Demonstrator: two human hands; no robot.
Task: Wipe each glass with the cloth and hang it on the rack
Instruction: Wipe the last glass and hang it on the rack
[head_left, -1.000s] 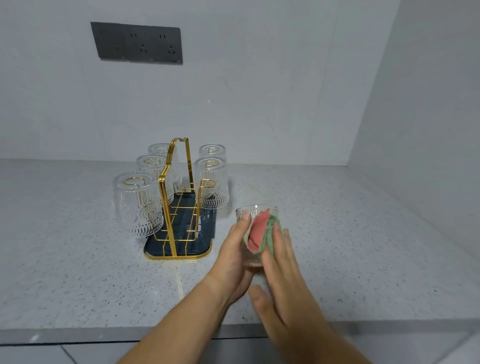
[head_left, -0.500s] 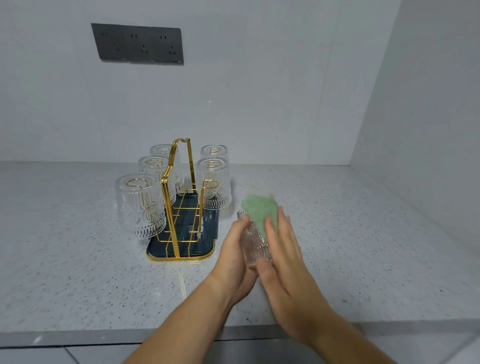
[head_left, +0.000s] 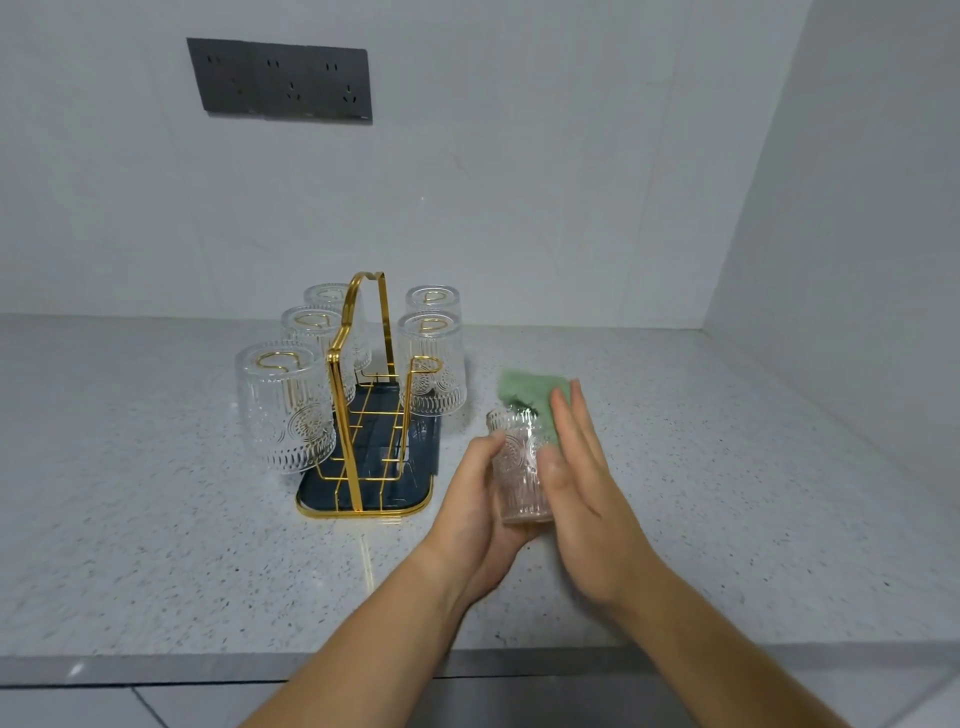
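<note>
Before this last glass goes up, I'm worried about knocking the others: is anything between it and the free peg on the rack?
Nothing visible blocks it. The glass, held by the left hand, is just right of the rack; the empty front-right peg faces it, with a hung glass close behind.

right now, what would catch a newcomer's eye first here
Probably the two hands in the foreground: the left hand holds a ribbed glass while the right hand presses a green cloth against it. Just left on the speckled counter stands a gold wire rack with five glasses hung upside down.
</note>
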